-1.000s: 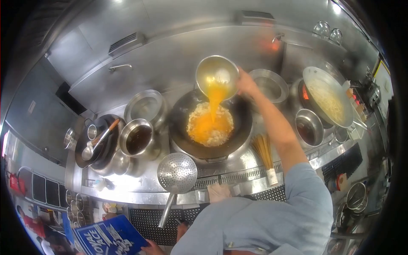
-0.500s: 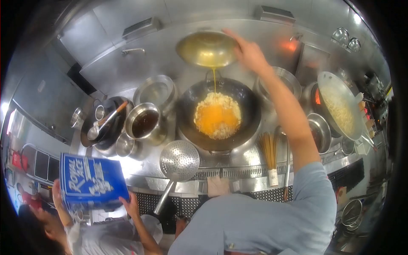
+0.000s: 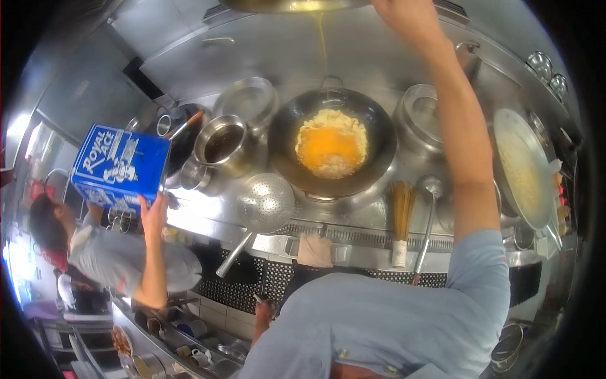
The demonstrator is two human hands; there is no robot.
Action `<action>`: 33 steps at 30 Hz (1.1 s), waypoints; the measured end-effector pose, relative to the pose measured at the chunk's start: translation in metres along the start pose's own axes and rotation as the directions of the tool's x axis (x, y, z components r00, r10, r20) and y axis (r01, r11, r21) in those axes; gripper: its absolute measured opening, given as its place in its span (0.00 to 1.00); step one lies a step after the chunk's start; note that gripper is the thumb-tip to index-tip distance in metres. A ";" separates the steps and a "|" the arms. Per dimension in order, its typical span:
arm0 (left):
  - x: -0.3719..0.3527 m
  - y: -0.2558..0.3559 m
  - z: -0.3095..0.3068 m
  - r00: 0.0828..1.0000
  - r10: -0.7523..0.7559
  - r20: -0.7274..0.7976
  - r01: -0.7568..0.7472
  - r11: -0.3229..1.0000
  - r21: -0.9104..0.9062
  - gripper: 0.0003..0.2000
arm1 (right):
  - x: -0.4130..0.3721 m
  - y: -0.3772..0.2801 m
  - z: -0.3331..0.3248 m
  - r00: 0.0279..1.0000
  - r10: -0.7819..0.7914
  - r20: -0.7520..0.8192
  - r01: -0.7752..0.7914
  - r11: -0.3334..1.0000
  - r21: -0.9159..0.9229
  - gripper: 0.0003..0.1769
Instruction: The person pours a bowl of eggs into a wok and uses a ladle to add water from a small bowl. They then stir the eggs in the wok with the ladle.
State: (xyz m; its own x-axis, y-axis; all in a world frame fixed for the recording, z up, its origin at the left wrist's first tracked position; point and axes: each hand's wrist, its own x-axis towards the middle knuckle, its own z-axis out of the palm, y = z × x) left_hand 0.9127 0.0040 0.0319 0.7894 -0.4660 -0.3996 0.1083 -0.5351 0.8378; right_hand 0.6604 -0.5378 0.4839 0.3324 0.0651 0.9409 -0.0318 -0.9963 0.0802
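High at the top edge, my right hand (image 3: 413,22) grips the rim of a metal bowl (image 3: 297,6), which is partly cut off by the view. From it a thin stream of beaten egg (image 3: 322,41) runs down toward a dark wok (image 3: 380,129). Inside the wok, liquid orange egg (image 3: 329,144) lies over paler, lumpy food (image 3: 356,131). My left hand (image 3: 262,314) is low beside my body, fingers closed around something small that I cannot make out.
A co-worker at left holds up a large blue tin (image 3: 120,165). On the steel counter are a perforated skimmer (image 3: 266,203), a pot of dark liquid (image 3: 233,161), a bamboo brush (image 3: 401,211), a ladle (image 3: 431,186) and a tilted wok of pale food (image 3: 529,183).
My right hand and the bowl have risen toward the top edge, and the egg stream looks longer. The co-worker has raised the blue tin. The view has shifted.
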 end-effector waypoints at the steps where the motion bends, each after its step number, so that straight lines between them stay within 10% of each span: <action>1: -0.018 -0.042 0.031 1.000 -0.030 0.005 0.028 0.978 0.209 0.22 | 0.003 0.000 -0.002 0.999 -0.025 -0.028 0.025 1.000 -0.007 0.32; 6: -0.139 -0.213 0.118 0.991 -0.072 0.114 -0.047 0.606 0.794 0.16 | -0.034 0.030 0.041 0.975 0.120 -0.186 -0.141 0.985 -0.102 0.34; 10: -0.227 -0.281 0.155 0.993 -0.054 0.109 -0.072 0.464 0.883 0.11 | -0.132 0.049 0.104 0.843 0.379 0.382 -0.315 0.923 -0.221 0.38; 13: -0.275 -0.292 0.181 0.986 -0.165 -0.017 0.117 0.622 0.774 0.12 | -0.206 0.032 0.126 0.849 0.395 0.352 -0.323 0.914 -0.247 0.40; 15: -0.287 -0.331 0.196 0.920 -0.331 -0.209 0.391 0.746 0.540 0.16 | -0.229 0.051 0.127 0.612 0.578 0.539 -0.579 0.793 -0.192 0.40; 16: -0.290 -0.337 0.198 0.866 -0.415 -0.279 0.497 0.777 0.387 0.18 | -0.242 0.048 0.128 0.681 0.624 0.383 -0.650 0.756 -0.076 0.39; 18: -0.312 -0.324 0.218 0.740 -0.566 -0.363 0.545 0.821 -0.170 0.21 | -0.261 0.049 0.120 0.453 0.845 0.285 -0.891 0.418 0.179 0.31; 19: -0.319 -0.316 0.225 0.693 -0.612 -0.382 0.474 0.785 -0.398 0.24 | -0.268 0.054 0.117 0.151 0.907 0.393 -0.964 0.047 0.261 0.25; 20: -0.329 -0.300 0.223 0.661 -0.628 -0.412 0.394 0.757 -0.522 0.26 | -0.290 0.058 0.108 0.062 0.835 0.547 -0.775 -0.305 0.553 0.20; 23: -0.361 -0.284 0.223 0.605 -0.629 -0.489 0.285 0.744 -0.605 0.29 | -0.342 0.069 0.084 0.202 0.677 0.707 -0.700 -0.405 0.588 0.18; 26: -0.404 -0.268 0.220 0.615 -0.618 -0.489 0.141 0.697 -0.703 0.25 | -0.373 0.056 0.033 0.467 0.550 0.692 -0.884 0.291 0.366 0.22; 29: -0.463 -0.250 0.218 0.638 -0.584 -0.502 0.003 0.654 -0.757 0.20 | -0.391 0.053 0.013 0.056 0.522 0.851 -0.475 -0.736 0.483 0.22; 33: -0.539 -0.248 0.201 0.386 -0.630 -0.674 -0.073 0.707 -0.703 0.25 | -0.403 -0.005 -0.024 0.157 0.420 0.894 -0.585 -0.689 0.427 0.25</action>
State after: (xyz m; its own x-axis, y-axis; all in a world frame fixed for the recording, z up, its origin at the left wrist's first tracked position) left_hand 0.3389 0.2465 -0.0353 0.6434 0.6323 -0.4316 0.4442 0.1508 0.8832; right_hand 0.5036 -0.5573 0.1118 0.8813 -0.4589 -0.1129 0.2296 0.6245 -0.7465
